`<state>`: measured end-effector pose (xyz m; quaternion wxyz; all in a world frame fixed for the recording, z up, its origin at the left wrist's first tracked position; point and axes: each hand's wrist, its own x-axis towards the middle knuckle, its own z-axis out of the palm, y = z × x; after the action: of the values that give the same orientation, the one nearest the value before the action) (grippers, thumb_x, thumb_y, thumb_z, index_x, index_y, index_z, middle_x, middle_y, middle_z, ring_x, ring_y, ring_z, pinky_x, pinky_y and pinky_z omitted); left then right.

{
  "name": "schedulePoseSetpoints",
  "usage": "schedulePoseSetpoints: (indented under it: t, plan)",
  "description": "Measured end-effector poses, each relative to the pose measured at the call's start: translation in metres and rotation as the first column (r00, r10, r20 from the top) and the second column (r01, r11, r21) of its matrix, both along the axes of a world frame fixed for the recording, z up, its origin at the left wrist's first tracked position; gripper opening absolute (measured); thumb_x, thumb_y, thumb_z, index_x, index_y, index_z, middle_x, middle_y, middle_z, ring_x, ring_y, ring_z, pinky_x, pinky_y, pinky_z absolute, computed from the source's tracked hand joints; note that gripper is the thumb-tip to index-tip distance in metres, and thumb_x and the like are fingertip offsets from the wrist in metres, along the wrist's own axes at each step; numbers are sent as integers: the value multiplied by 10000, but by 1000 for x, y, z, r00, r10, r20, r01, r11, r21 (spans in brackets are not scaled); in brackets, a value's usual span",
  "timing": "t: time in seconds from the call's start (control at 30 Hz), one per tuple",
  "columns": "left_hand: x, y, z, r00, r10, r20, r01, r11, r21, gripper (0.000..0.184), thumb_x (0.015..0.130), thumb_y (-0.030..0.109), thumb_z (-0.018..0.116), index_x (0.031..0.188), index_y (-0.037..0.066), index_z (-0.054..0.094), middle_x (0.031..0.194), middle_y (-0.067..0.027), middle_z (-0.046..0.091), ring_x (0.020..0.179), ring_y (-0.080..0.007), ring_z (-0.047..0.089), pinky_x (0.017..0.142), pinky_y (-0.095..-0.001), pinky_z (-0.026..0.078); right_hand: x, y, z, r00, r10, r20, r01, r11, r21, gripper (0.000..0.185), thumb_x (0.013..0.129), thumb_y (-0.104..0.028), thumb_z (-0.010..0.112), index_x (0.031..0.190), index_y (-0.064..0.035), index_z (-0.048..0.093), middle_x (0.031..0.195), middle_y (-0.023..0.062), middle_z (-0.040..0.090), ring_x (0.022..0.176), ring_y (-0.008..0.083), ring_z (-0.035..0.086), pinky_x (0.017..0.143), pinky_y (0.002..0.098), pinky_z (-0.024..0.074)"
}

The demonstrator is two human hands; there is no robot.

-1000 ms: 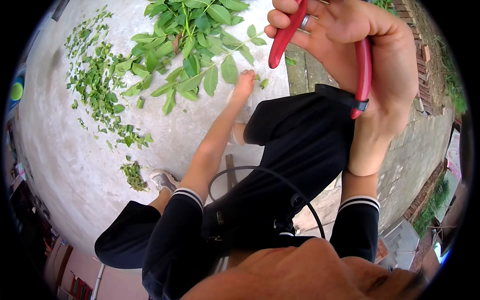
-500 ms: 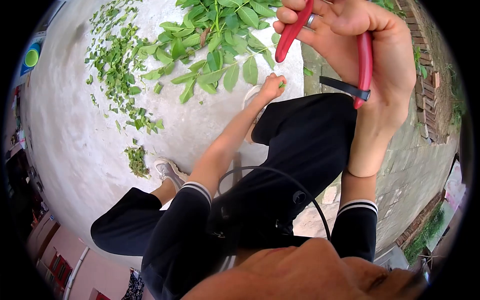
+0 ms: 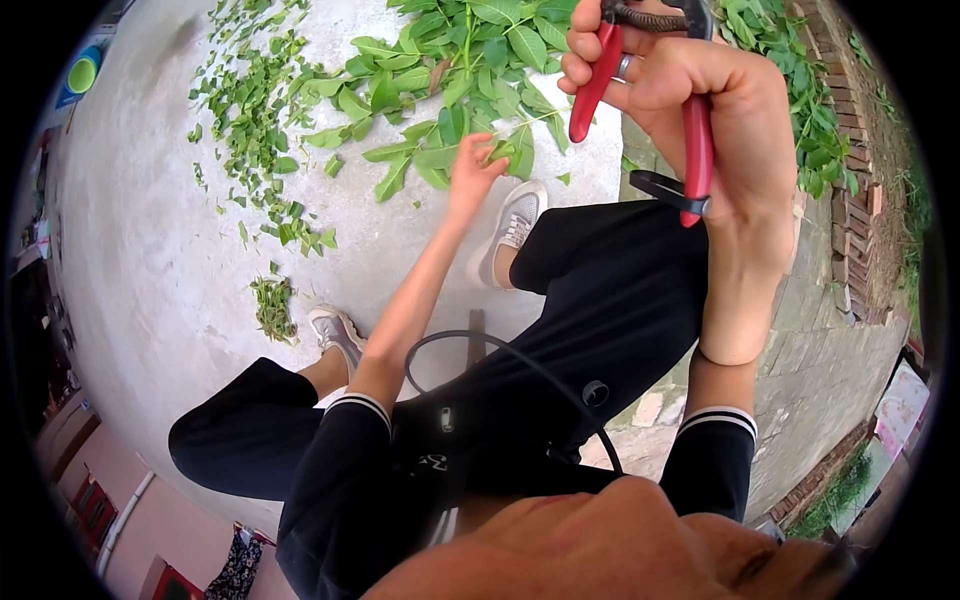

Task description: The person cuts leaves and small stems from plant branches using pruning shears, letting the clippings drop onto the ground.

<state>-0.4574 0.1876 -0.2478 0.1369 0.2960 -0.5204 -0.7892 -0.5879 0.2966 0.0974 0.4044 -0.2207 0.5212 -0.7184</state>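
Observation:
My right hand (image 3: 715, 110) is wrapped round the red-handled pruning shears (image 3: 698, 150). Their handles are spread, a coiled spring shows at the top edge, and a black strap loop hangs at one handle's end; the blades are out of view. My left hand (image 3: 473, 178) is stretched over the near edge of a pile of leafy branches (image 3: 470, 60), its fingers apart and bent a little. Green leaf tips lie right beside those fingers, and I cannot tell whether they touch. On the concrete near my shoe sits a small cut leaf piece (image 3: 564, 180).
Chopped leaf pieces (image 3: 255, 120) are scattered over the concrete to the left. A small clump of cut stems (image 3: 273, 308) lies near my left shoe (image 3: 335, 335). More leafy branches (image 3: 800, 100) are heaped by the brick edging (image 3: 855, 200). A black cable (image 3: 520, 350) loops across my lap.
My left hand has moved up and left to the leaves, and its closed fingers have spread; the green bit in them is gone. The shears have tilted, and their spring now shows.

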Motion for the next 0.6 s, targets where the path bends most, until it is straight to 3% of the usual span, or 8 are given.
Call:
schedulePoseSetpoints:
  t: [0.03, 0.1, 0.23, 0.27, 0.37, 0.4, 0.57, 0.6]
  plan:
    - [15, -17, 22, 997, 48, -59, -50, 998, -33, 335, 858, -44, 695, 1151, 27, 550, 922, -32, 640, 837, -114, 603, 785, -264, 502, 8, -6, -5, 994, -39, -104, 49, 994, 95, 227, 699, 51, 582, 926, 49, 574, 873, 77, 591, 753, 143, 560, 709, 288, 511]
    - [45, -55, 71, 973, 133, -188, -156, 981, -115, 330, 871, -46, 693, 1152, 17, 533, 943, -35, 646, 846, -126, 610, 791, -268, 505, 21, -16, -14, 982, 96, -165, -37, 943, 331, 207, 674, -7, 598, 876, 18, 561, 780, 55, 571, 714, 134, 524, 642, 276, 445]
    - [98, -105, 178, 945, 268, -189, -297, 943, -150, 184, 882, -39, 681, 1021, 24, 579, 953, -45, 645, 889, -115, 610, 752, -246, 516, 51, -40, -49, 837, 435, -331, -197, 804, 560, 312, 605, -80, 600, 898, 16, 547, 719, 93, 549, 656, 215, 508, 609, 325, 410]
    - [110, -110, 199, 902, 323, -287, -346, 938, -32, 149, 890, -39, 667, 1011, 21, 606, 970, -55, 658, 896, -136, 618, 764, -260, 514, 63, -45, -57, 824, 469, -319, -237, 796, 558, 316, 609, -76, 598, 904, 24, 544, 717, 103, 552, 653, 226, 512, 603, 331, 413]
    - [145, -114, 244, 804, 446, -394, -445, 890, 99, 191, 888, -49, 656, 1066, 3, 612, 1004, -76, 673, 877, -154, 627, 795, -276, 510, 93, -55, -68, 756, 568, -325, -344, 767, 541, 321, 625, -53, 597, 927, 35, 534, 730, 114, 568, 639, 227, 525, 589, 342, 423]
    - [157, -115, 253, 785, 464, -410, -432, 885, 176, 229, 877, -86, 664, 1086, -3, 618, 1066, -116, 677, 956, -210, 661, 822, -298, 539, 103, -59, -72, 762, 562, -322, -356, 779, 516, 312, 634, -41, 591, 932, 32, 535, 731, 105, 565, 635, 219, 520, 587, 336, 423]
    - [188, -101, 270, 715, 548, -434, -444, 835, 325, 296, 868, -78, 681, 1121, 17, 562, 1088, -146, 661, 956, -245, 656, 787, -291, 547, 137, -76, -68, 728, 618, -295, -456, 759, 464, 324, 676, -6, 568, 997, 8, 531, 831, 99, 564, 715, 212, 530, 603, 334, 431]
    - [190, -97, 271, 698, 564, -441, -461, 825, 326, 299, 866, -78, 684, 1113, 28, 552, 1087, -151, 660, 956, -248, 655, 775, -289, 548, 140, -80, -69, 701, 662, -266, -492, 719, 492, 451, 585, 55, 539, 1027, -31, 514, 889, 56, 509, 790, 168, 475, 558, 291, 387]
